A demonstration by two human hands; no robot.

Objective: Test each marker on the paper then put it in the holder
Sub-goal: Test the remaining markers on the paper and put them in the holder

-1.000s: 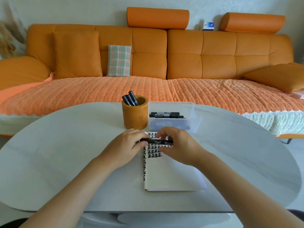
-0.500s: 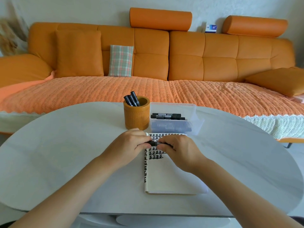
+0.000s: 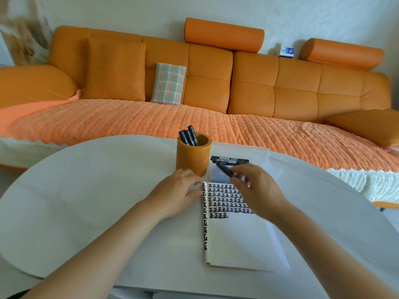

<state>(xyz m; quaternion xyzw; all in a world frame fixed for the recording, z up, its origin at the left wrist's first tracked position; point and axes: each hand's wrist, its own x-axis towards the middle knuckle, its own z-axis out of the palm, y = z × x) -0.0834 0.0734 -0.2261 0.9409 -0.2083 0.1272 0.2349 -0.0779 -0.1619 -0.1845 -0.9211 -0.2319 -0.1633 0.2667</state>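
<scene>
Looking down from the head, both hands were pressed together on one marker half a second ago. Now the left hand (image 3: 179, 190) has let go and lies flat with straight fingers, touching the left edge of the notebook (image 3: 233, 238). Only the right hand (image 3: 255, 187) pinches the black marker (image 3: 224, 171) in its fingertips. The marker is lifted off the page, and its far end points toward the orange holder (image 3: 193, 161) just past the left hand.

We think the cap went back on, so this marker goes into the holder next. Three markers (image 3: 189, 137) already stand there. More markers (image 3: 230, 159) wait in the clear box (image 3: 262, 155) just behind the right hand.

The marker and fingertips are blurry, so we cannot tell if the cap is really on. The right hand also covers some of the black test marks.
</scene>
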